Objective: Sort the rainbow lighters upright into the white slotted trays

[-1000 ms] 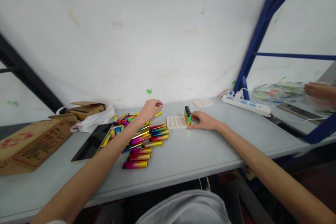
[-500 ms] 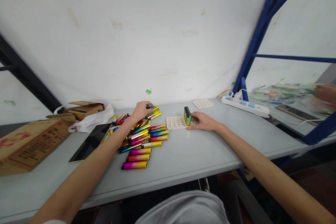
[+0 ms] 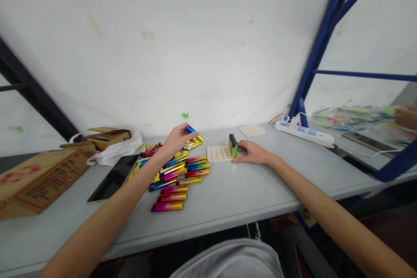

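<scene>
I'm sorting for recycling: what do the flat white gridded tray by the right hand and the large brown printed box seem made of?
The white gridded tray looks like matt moulded plastic, given its even colour and regular pockets, though that's unsure. The brown printed box is probably cardboard: dull, with a folded flap.

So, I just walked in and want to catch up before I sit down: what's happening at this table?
Someone is working with shiny coloured lighters. Their left hand holds a blue and gold lighter above a loose pile. Their right hand is at a short row of upright lighters on the right end of a white tray; the rest of that tray is unfilled. A second white tray lies farther back, near the wall.
</scene>
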Action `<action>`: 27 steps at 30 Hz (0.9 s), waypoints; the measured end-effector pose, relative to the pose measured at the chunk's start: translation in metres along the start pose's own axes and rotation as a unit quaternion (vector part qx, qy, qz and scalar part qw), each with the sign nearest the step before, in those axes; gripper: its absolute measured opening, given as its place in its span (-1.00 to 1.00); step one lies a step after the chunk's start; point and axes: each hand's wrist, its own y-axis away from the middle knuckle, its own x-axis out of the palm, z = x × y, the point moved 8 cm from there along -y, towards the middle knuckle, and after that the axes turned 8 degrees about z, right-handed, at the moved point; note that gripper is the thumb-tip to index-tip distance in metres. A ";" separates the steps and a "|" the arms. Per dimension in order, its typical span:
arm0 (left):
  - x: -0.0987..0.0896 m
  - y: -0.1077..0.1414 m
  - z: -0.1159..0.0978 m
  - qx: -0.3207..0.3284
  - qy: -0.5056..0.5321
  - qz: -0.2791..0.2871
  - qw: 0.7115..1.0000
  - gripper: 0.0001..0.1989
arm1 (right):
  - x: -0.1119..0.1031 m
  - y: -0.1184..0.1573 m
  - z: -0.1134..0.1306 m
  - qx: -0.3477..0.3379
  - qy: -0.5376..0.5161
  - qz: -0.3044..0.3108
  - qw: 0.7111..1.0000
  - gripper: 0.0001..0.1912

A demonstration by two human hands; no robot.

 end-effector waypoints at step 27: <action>0.041 0.040 -0.002 -0.012 -0.123 -0.013 0.992 -0.48 | 0.000 0.000 0.002 -0.007 -0.003 0.010 1.000 -0.39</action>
